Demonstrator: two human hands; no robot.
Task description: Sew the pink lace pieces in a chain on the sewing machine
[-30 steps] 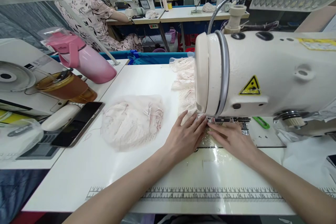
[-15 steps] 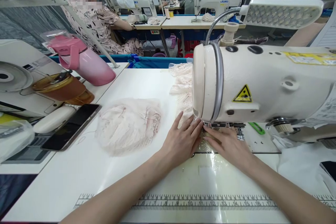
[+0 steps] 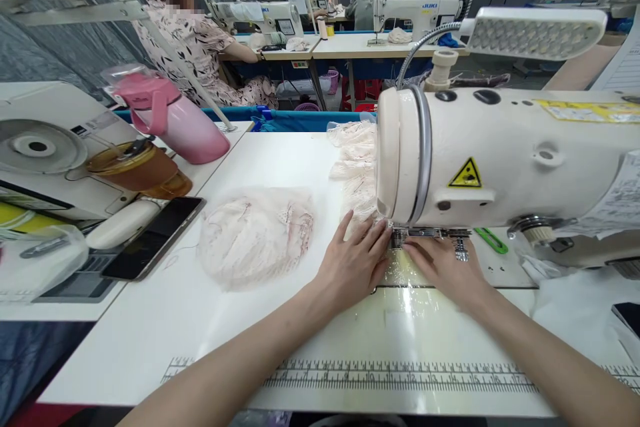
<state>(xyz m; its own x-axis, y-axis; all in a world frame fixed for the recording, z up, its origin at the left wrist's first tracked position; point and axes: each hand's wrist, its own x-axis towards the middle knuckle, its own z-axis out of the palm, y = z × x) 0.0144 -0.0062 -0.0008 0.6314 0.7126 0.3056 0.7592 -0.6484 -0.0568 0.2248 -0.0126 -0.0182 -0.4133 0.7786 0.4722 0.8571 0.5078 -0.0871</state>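
Note:
My left hand (image 3: 353,257) lies flat with fingers spread, its fingertips on the near end of a pale pink gathered fabric (image 3: 354,160) beside the needle area. To the right, my right hand (image 3: 447,268) rests low on the machine bed, fingers stretched out and partly hidden behind the metal presser parts (image 3: 430,233). Above both hands is the head of a white sewing machine (image 3: 460,153). The fabric runs back along the left side of the head. Whatever lies right under the needle is hidden.
A heap of pale gathered fabric (image 3: 257,237) lies left of my hands. Farther left are a phone (image 3: 153,240), a brown cup (image 3: 145,170) and a pink bottle (image 3: 175,117). A green thread snipper (image 3: 491,240) lies at right. A printed ruler (image 3: 400,377) crosses the front.
My right hand has shifted right, away from my left fingertips, and slid farther beneath the presser parts. My left hand stays on the fabric. The whole view has shifted slightly.

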